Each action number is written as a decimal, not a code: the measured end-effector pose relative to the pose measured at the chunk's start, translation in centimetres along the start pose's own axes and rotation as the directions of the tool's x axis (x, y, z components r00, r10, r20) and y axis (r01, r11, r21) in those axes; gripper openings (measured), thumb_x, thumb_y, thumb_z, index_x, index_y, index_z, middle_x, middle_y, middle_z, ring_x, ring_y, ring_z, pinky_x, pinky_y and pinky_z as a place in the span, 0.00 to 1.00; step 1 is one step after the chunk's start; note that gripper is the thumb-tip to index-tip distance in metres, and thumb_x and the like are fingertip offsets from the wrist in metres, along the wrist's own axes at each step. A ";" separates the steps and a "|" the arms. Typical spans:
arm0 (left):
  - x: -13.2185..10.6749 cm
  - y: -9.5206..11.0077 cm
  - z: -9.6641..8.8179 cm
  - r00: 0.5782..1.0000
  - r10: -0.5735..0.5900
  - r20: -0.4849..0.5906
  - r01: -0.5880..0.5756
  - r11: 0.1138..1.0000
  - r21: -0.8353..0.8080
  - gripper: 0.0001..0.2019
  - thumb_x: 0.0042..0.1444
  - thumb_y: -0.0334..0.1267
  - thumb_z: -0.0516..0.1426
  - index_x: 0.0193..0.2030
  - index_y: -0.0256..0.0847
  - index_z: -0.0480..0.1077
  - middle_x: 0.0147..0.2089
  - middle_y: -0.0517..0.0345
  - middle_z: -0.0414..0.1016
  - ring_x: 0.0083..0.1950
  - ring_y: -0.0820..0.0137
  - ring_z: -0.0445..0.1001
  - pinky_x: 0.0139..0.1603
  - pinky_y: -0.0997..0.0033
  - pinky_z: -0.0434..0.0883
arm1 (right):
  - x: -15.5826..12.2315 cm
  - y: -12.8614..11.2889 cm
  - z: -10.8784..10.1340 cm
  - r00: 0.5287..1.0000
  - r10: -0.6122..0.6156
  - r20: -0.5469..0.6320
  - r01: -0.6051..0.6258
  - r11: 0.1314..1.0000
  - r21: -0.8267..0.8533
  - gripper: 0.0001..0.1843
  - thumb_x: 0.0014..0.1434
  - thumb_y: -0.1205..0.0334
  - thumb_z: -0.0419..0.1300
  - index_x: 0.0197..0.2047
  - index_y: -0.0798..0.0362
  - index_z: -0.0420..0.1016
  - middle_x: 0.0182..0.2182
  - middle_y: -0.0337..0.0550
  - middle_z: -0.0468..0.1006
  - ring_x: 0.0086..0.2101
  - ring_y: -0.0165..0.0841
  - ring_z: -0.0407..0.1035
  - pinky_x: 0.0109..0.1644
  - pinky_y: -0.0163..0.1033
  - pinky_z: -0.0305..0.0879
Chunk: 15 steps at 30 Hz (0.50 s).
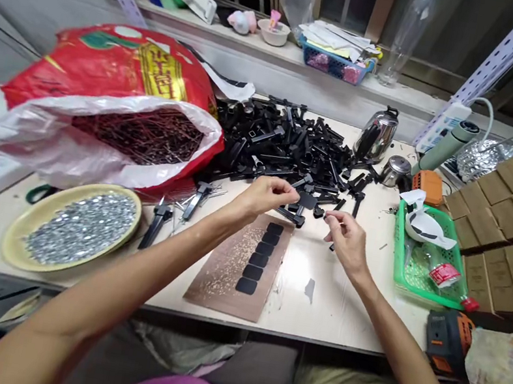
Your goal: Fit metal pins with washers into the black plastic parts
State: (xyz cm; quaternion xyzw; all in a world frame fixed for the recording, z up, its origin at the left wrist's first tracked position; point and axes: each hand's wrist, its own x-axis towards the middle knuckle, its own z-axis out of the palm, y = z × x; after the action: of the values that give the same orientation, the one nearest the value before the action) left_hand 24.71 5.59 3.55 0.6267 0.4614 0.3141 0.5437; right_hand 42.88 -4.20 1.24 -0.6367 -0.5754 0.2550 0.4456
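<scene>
Head view: your left hand pinches a flat black plastic piece; right hand: grip unclear. Slackening could lose it among piled black plastic parts.

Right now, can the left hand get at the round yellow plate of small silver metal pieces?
Probably yes. The round yellow plate lies uncovered, with nothing tall between it and the left hand. But that hand pinches a black plastic piece, so its fingers are busy.

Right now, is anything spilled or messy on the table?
Yes: thin metal pins spill out of the red bag's open mouth onto the table. The black plastic parts lie in a loose heap that spreads toward the kettle. Nothing looks broken.
</scene>
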 end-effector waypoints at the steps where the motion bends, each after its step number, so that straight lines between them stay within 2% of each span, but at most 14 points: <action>1: -0.4 -0.8 -0.6 1.000 -0.003 0.001 0.003 1.000 -0.011 0.08 0.40 0.39 0.63 0.22 0.37 0.72 0.23 0.62 0.70 0.26 0.75 0.65 0.32 0.72 0.63 | 0.0 0.0 1.1 0.992 0.115 0.054 -0.120 0.988 0.101 0.16 0.61 0.49 0.52 0.40 0.53 0.73 0.34 0.41 0.77 0.21 0.24 0.69 0.26 0.31 0.67; 3: -0.9 -2.5 -1.3 1.000 -0.016 -0.017 0.016 0.999 -0.035 0.08 0.38 0.40 0.63 0.21 0.38 0.72 0.23 0.61 0.71 0.27 0.74 0.66 0.33 0.72 0.64 | 0.3 0.0 3.0 0.946 0.281 0.160 -0.313 0.923 0.226 0.14 0.60 0.51 0.54 0.38 0.53 0.71 0.33 0.39 0.76 0.20 0.23 0.68 0.23 0.29 0.66; 5: -1.1 -3.9 -1.6 0.997 -0.044 -0.060 0.041 0.998 -0.052 0.09 0.36 0.42 0.62 0.19 0.38 0.71 0.22 0.62 0.70 0.27 0.74 0.65 0.32 0.72 0.62 | 0.7 -0.2 4.6 0.907 0.365 0.211 -0.412 0.874 0.256 0.11 0.60 0.54 0.54 0.35 0.53 0.70 0.30 0.37 0.75 0.19 0.21 0.68 0.22 0.27 0.65; 8: -1.1 -5.8 -1.5 0.984 -0.141 -0.109 0.132 0.988 -0.082 0.11 0.32 0.45 0.62 0.18 0.39 0.69 0.20 0.63 0.67 0.24 0.75 0.62 0.29 0.72 0.59 | 1.2 -0.5 6.5 0.874 0.439 0.209 -0.477 0.858 0.191 0.09 0.61 0.58 0.55 0.31 0.52 0.68 0.23 0.34 0.72 0.17 0.21 0.66 0.19 0.26 0.63; 12: -1.0 -7.3 -1.1 0.967 -0.241 -0.086 0.226 0.962 -0.157 0.13 0.30 0.46 0.62 0.18 0.39 0.69 0.19 0.63 0.68 0.24 0.74 0.63 0.29 0.71 0.60 | 1.7 -0.5 8.1 0.828 0.530 0.182 -0.552 0.827 0.107 0.09 0.61 0.59 0.55 0.29 0.52 0.67 0.16 0.32 0.68 0.14 0.23 0.63 0.17 0.27 0.62; 15: -1.0 -7.8 -0.9 0.962 -0.258 -0.088 0.244 0.959 -0.143 0.12 0.30 0.45 0.62 0.18 0.39 0.69 0.19 0.63 0.68 0.23 0.74 0.63 0.29 0.71 0.60 | 2.0 0.0 8.5 0.838 0.523 0.156 -0.535 0.844 0.044 0.10 0.59 0.58 0.56 0.28 0.52 0.69 0.13 0.31 0.67 0.15 0.24 0.63 0.18 0.27 0.61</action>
State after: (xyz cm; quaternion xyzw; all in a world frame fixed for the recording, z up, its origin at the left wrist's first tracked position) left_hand 21.69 4.91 -3.75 0.5084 0.5439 0.3050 0.5938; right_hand 36.14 0.04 -2.40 -0.7320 -0.3950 0.4359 0.3438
